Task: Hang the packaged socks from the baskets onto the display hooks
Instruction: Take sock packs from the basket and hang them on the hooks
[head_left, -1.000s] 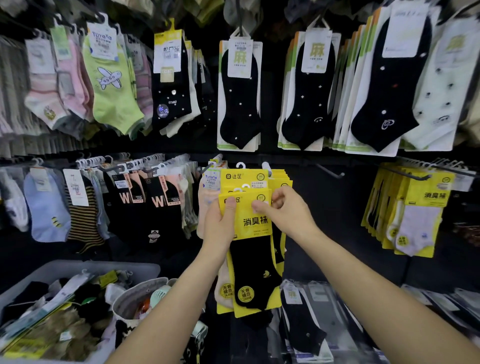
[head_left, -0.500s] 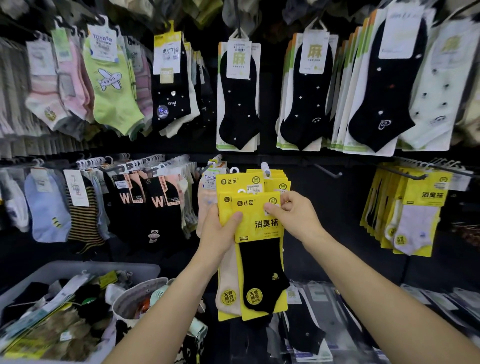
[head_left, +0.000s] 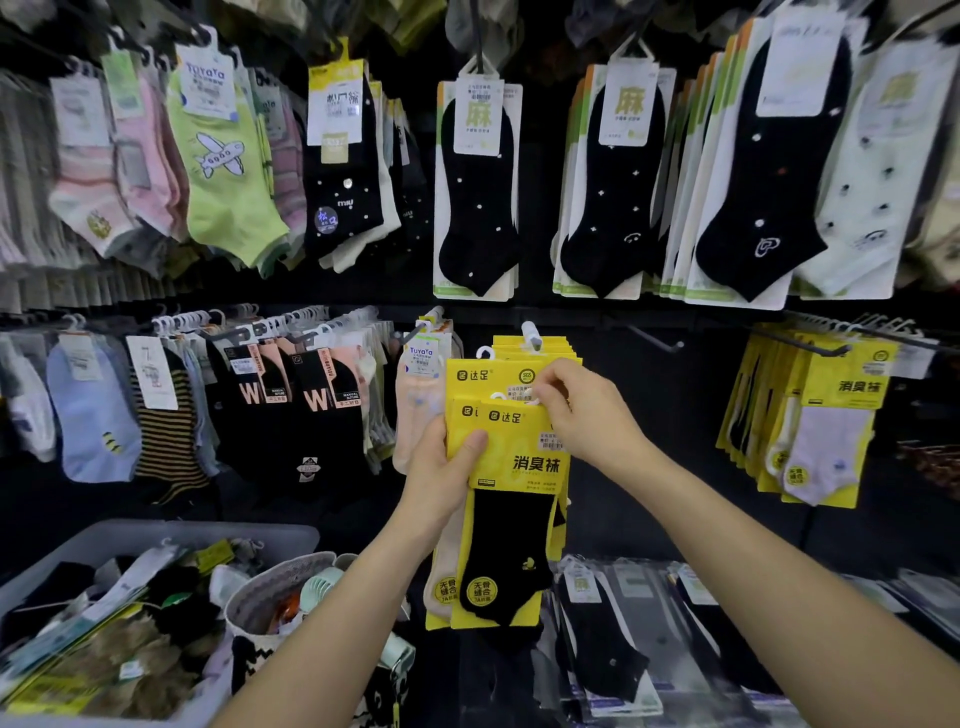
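- Sock pack (head_left: 519, 462): it was yellow with a black sock, held up just below the tip of the hook (head_left: 531, 332).
- The left hand (head_left: 441, 483) gripped a few packs by their side, with the thumb pressed on the front one.
- The right hand (head_left: 587, 415) pinched the top of the sock pack.
- This looked like the hanging step. Next, the pack's little loop would need to go up and over the hook tip.
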